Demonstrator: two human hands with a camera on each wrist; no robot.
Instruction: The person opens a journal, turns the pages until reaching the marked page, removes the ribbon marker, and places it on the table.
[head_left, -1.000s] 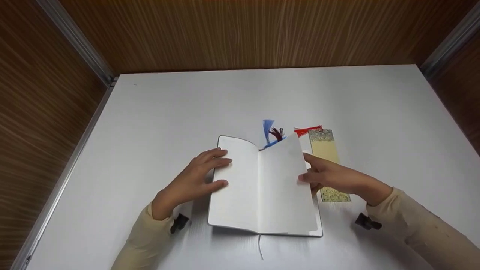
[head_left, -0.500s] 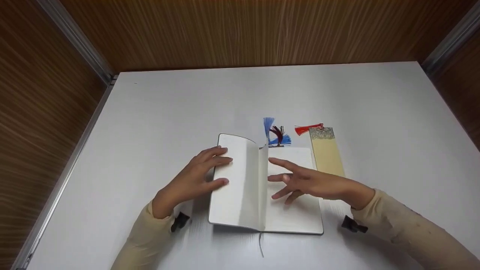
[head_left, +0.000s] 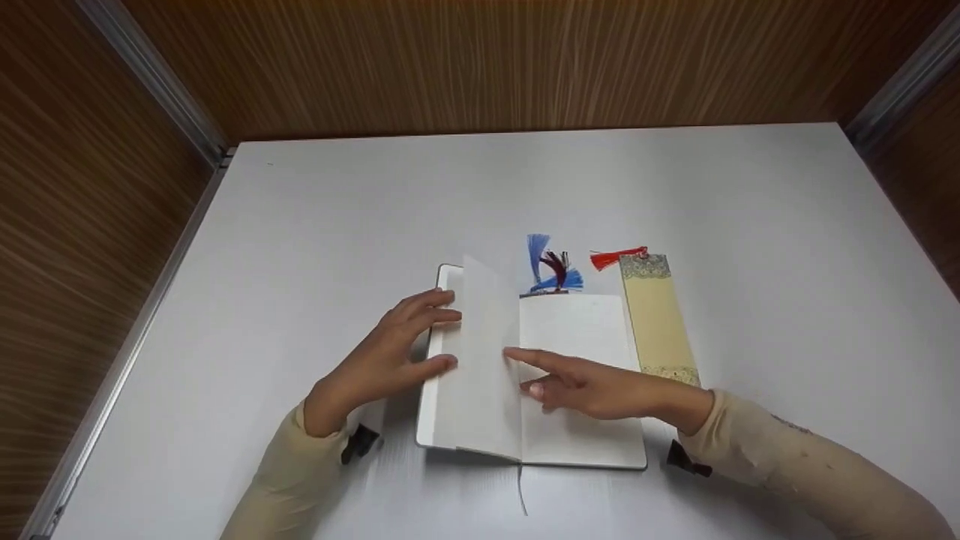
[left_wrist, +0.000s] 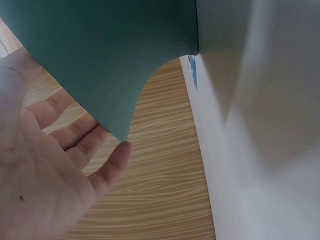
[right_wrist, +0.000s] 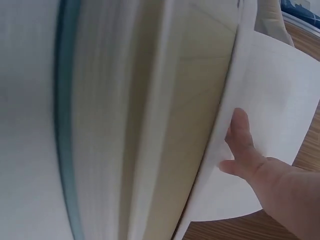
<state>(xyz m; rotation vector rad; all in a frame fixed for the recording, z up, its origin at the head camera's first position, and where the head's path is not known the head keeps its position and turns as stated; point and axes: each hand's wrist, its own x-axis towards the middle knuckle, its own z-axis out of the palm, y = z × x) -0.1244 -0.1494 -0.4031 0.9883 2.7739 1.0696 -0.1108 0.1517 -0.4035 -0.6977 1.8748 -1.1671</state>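
An open notebook [head_left: 577, 442] with blank pages and a green cover [left_wrist: 115, 50] lies on the table. One loose page [head_left: 484, 360] stands lifted over its left half. My left hand [head_left: 397, 349] rests its relaxed fingers and thumb on the left page's outer edge; in the left wrist view they lie along the raised cover. My right hand [head_left: 589, 382] touches the lifted page near the spine with an extended index finger, its other fingers partly folded. Blue tassels [head_left: 537, 251] and a dark red tassel [head_left: 555, 264] stick out past the notebook's top edge.
Along the notebook's right side lies a yellow bookmark [head_left: 660, 319] with a red tassel [head_left: 616, 257]. A thin ribbon [head_left: 522, 491] trails from the spine's bottom. Wood-grain panels [head_left: 525, 67] border the white table [head_left: 360, 202] at the back and sides.
My right hand has moved left from the right page's outer edge to the spine, swinging pages over to the left. More of the tassels and yellow bookmark shows. My left hand stays put.
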